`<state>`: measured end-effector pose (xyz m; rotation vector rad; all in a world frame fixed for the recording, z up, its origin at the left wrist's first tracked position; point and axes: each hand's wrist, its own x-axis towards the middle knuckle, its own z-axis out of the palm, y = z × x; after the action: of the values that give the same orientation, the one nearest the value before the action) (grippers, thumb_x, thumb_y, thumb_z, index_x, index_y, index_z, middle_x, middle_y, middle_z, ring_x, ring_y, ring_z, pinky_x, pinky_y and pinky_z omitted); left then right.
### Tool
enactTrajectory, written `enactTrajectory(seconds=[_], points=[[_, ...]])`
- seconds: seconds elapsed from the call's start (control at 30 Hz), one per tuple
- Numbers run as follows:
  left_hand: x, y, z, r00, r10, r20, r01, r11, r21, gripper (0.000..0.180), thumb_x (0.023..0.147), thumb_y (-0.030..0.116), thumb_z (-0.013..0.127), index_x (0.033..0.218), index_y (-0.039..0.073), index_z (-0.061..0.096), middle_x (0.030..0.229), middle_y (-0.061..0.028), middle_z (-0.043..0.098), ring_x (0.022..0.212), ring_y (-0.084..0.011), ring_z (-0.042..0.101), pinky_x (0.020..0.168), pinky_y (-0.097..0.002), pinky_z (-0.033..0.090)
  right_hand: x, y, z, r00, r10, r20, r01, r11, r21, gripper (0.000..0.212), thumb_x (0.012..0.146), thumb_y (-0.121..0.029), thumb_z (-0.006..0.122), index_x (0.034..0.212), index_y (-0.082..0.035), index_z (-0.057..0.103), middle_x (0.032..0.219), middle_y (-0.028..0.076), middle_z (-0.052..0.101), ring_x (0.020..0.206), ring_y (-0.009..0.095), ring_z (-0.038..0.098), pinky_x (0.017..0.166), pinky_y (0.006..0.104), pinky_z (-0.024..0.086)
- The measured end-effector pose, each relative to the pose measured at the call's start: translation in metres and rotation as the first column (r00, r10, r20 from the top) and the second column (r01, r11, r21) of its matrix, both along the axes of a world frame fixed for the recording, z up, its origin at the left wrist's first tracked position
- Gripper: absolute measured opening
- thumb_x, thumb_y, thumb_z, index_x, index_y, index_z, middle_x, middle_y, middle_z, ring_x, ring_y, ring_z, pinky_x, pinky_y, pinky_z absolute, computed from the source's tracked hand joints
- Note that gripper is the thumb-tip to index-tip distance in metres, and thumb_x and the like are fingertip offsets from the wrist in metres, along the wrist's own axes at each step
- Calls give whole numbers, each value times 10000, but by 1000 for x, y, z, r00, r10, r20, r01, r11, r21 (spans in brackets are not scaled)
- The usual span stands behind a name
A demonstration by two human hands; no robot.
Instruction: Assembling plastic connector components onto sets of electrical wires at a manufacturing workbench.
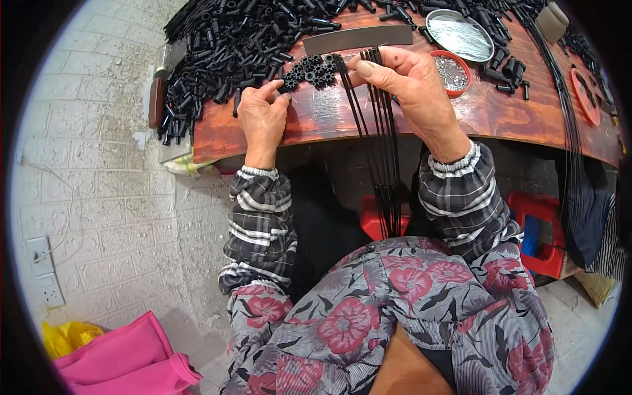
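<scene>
My right hand [411, 82] is closed around the upper ends of a bundle of long thin black rods [382, 131], thumb pressed on them. The rods hang down over the table's front edge toward my lap, and one group stands a little apart to the left. My left hand [262, 122] rests at the table edge, thumb and forefinger bent close together beside a cluster of small round black ring-like parts [309, 74]. Whatever is between those fingertips is too small to make out.
A big heap of black tubular pieces [230, 49] covers the table's left. Beyond my hands lie a flat grey bar [359, 39], a round tin of thin clear pieces [461, 36] and a red-rimmed dish of small metal bits [454, 72]. A red stool [540, 230] stands below, right.
</scene>
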<state>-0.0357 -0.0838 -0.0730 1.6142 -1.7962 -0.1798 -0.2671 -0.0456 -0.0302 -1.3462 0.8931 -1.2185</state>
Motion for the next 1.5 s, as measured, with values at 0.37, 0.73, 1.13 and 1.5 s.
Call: enactTrajectory(seconds=[0.37,0.73,1.13,1.5], points=[[12,-5,-9,996,-1,85,12,991,-131,174,675,128,643,825,40,646,699,-86,556,664,-222,553,621,-331,443,-5,11,1,995,26,98,-18,997,-80,215,809,-166,575,910,22,606,796,55,620,748,89,560,705,219,428],[-46,33,85,-34,-84,-996,569,818,-88,237,794,109,537,981,-36,550,809,-99,597,732,-192,574,673,-309,475,30,34,32,953,239,188,-226,970,-90,142,793,-142,582,797,-8,630,638,-28,556,525,7,449,455,165,320],[-53,59,103,-141,10,-990,517,854,-65,128,762,14,551,866,-47,593,832,-100,609,767,-174,574,726,-291,466,40,33,24,973,141,181,-108,978,-180,142,787,-102,592,859,18,609,698,-34,567,612,10,490,522,160,396],[-56,64,106,-160,10,-987,566,820,-83,80,775,36,560,845,-1,573,826,-82,605,768,-173,578,733,-303,467,38,35,27,979,111,170,-76,977,-199,108,780,-98,598,801,7,607,659,-38,554,592,1,478,496,161,384]])
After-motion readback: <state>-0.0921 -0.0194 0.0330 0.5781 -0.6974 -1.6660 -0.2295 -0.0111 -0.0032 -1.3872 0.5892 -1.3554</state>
